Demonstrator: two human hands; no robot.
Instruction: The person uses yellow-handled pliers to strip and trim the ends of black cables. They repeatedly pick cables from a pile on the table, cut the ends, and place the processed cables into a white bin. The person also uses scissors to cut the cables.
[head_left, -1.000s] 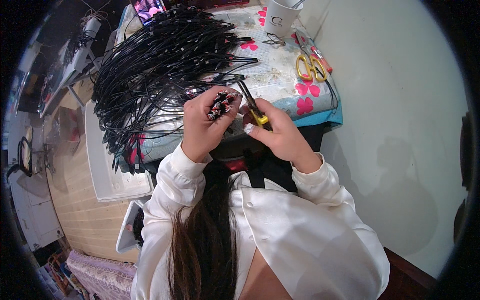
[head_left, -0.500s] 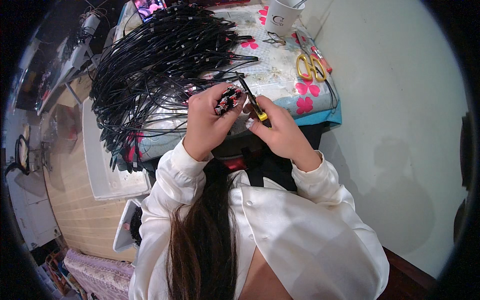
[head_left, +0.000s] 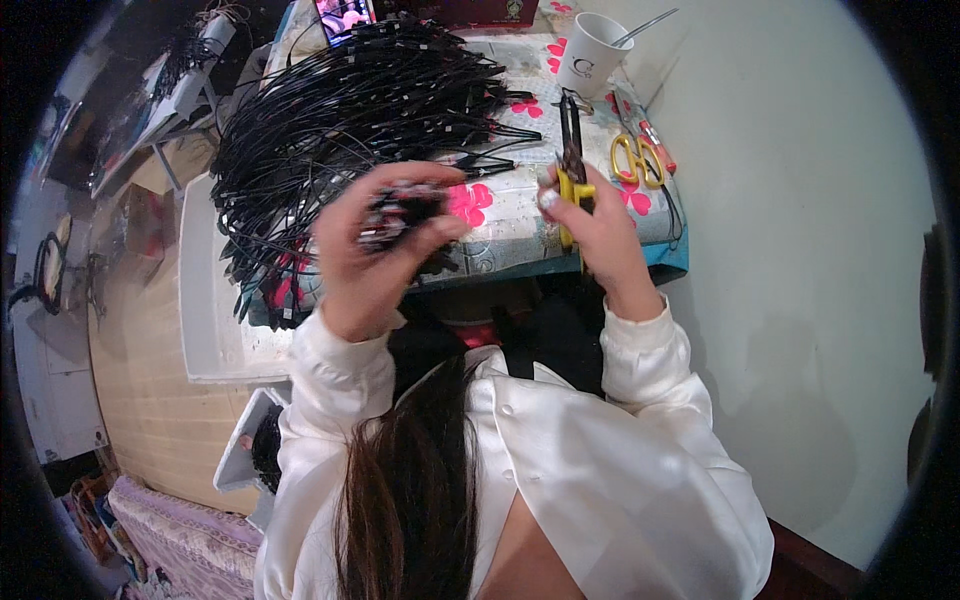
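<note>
My left hand [head_left: 365, 250] is curled around a bundle of black cables [head_left: 395, 215] with stripped red and white wire ends; motion blurs it. To its right my right hand [head_left: 600, 225] grips pliers [head_left: 572, 165] with yellow and black handles, their long dark jaws pointing away from me. The jaws are apart from the bundle. Beyond and left of my hands lies a big heap of black cables [head_left: 350, 120] with small connectors, spread over the table [head_left: 510, 215].
At the far right stand a white cup [head_left: 590, 60] with a metal stirrer, yellow-handled scissors [head_left: 635, 160] and a red pen-like stick [head_left: 658, 145]. A lit phone [head_left: 345, 18] is at the back. A white tray [head_left: 205, 300] sits left below the table, a wall [head_left: 800, 200] at right.
My hands have moved apart: the left went left with the cable bundle, the right went right with the pliers. The pliers' jaws no longer sit beside the wire ends. The view shifted slightly.
</note>
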